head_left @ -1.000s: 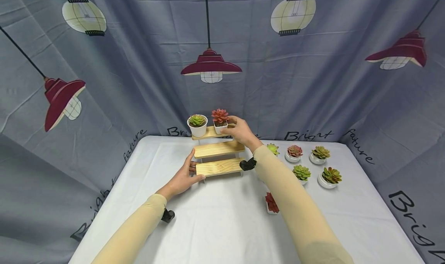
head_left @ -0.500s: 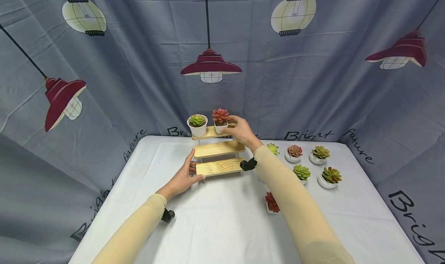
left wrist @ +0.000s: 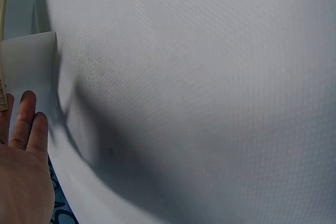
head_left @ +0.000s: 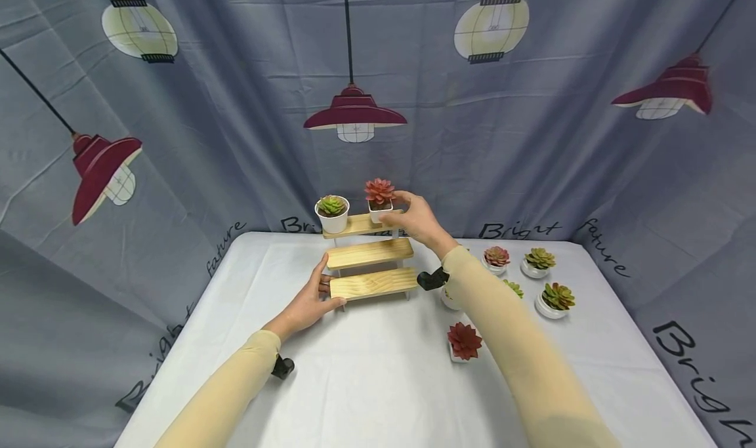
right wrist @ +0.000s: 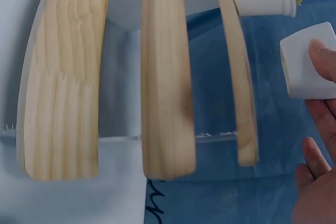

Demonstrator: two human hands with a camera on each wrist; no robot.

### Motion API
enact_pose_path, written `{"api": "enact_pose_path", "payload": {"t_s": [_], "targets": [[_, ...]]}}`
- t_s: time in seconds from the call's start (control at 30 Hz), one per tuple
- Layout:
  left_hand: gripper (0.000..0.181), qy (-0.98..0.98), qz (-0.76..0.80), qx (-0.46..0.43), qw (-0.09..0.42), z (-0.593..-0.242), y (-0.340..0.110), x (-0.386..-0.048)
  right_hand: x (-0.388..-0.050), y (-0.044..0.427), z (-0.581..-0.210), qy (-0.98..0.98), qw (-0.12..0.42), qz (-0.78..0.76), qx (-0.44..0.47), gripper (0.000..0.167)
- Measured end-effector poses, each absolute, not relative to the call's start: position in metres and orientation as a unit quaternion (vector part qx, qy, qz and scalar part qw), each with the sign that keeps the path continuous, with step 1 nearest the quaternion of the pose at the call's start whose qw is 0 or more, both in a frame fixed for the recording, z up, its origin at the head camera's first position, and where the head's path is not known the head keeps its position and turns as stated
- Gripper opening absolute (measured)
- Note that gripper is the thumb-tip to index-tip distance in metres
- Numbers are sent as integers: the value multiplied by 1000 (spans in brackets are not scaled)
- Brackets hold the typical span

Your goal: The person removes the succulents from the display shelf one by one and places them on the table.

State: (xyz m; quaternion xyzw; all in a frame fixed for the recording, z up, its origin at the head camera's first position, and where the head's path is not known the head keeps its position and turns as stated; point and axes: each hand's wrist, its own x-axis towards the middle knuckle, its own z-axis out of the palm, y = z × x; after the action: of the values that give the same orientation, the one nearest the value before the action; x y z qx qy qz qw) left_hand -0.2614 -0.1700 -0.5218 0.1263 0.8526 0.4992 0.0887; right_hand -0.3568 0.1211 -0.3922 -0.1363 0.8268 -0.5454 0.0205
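In the head view, my right hand (head_left: pixel 418 225) pinches a white square pot (right wrist: pixel 307 61) holding a red succulent (head_left: pixel 379 191). That pot is at the right end of the top shelf, and the right wrist view shows a gap between its base and the wood. My left hand (head_left: pixel 304 307) is at the left end of a three-step wooden stand (head_left: pixel 369 254), thumb at the bottom shelf's front. Its fingers (left wrist: pixel 23 121) look straight in the left wrist view, one tip touching the wood. A round white pot with a green succulent (head_left: pixel 332 213) stands on the top shelf's left end.
Several potted succulents (head_left: pixel 550 300) stand on the white table (head_left: pixel 378 389) to the right, some hidden by my right sleeve. Nearer stands another red succulent (head_left: pixel 464 342) in a white pot. Grey-blue printed curtains (head_left: pixel 254 140) rise behind and beside the table.
The pot with the red succulent has moved slightly up and right in my right hand, off the top shelf. My left hand stays at the stand. The view has shifted slightly.
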Motion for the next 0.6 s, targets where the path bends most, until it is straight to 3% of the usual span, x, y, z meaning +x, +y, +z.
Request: {"api": "enact_pose_path", "payload": {"t_s": [0.6], "targets": [[111,853,497,129,96,-520,-170,-260,-320,164,-373,872,2,-473,-127,84]]}}
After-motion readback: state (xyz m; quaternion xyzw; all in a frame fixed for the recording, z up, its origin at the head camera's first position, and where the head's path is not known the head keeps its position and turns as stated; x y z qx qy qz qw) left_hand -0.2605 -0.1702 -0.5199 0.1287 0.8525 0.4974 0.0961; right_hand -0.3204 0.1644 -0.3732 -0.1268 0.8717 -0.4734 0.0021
